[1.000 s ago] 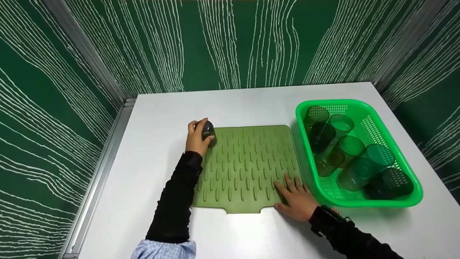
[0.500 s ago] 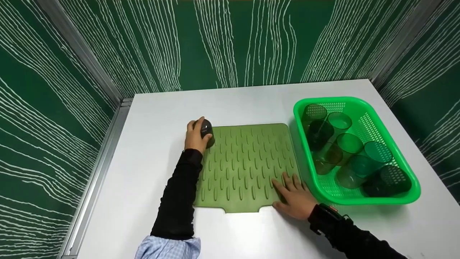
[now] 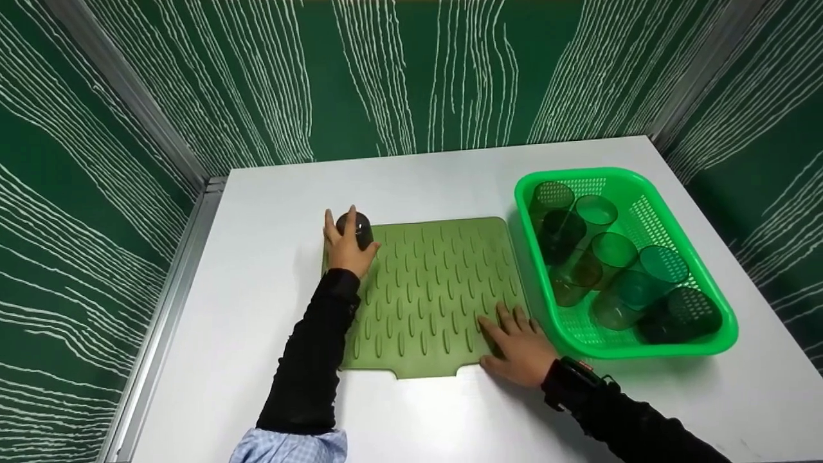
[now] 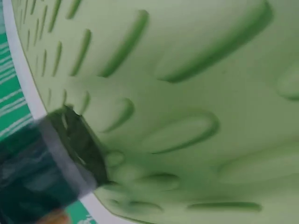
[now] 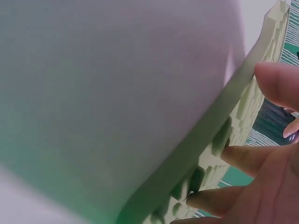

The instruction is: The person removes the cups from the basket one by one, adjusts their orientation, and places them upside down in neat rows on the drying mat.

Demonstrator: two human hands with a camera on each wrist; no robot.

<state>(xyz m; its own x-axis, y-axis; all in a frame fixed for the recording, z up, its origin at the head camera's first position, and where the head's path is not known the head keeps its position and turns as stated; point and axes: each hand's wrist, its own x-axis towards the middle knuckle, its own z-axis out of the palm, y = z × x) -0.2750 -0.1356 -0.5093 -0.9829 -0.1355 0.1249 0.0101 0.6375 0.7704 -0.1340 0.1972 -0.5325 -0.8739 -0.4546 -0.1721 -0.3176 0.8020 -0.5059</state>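
Note:
A dark tinted drinking glass [image 3: 363, 233] stands upside down on the far left corner of the green ribbed drying mat [image 3: 424, 289]. My left hand [image 3: 348, 251] is around the glass with its fingers spread and fairly straight, the thumb at the right side. In the left wrist view the glass [image 4: 35, 170] has its rim down on the mat, and only a bit of fingertip shows. My right hand [image 3: 521, 352] rests on the mat's near right corner, fingers spread. In the right wrist view the same hand's fingers [image 5: 252, 158] touch the mat's ribs.
A green plastic basket [image 3: 725, 315] stands right of the mat and holds several tinted glasses [image 3: 614, 251]. The white table [image 3: 418, 418] is bounded by dark green panels with white wavy lines [image 3: 411, 77] at the back and sides.
My left fingers have loosened and spread from their grip on the glass, which stays at the mat's far left corner. The right hand stays on the mat. The head view has shifted slightly.

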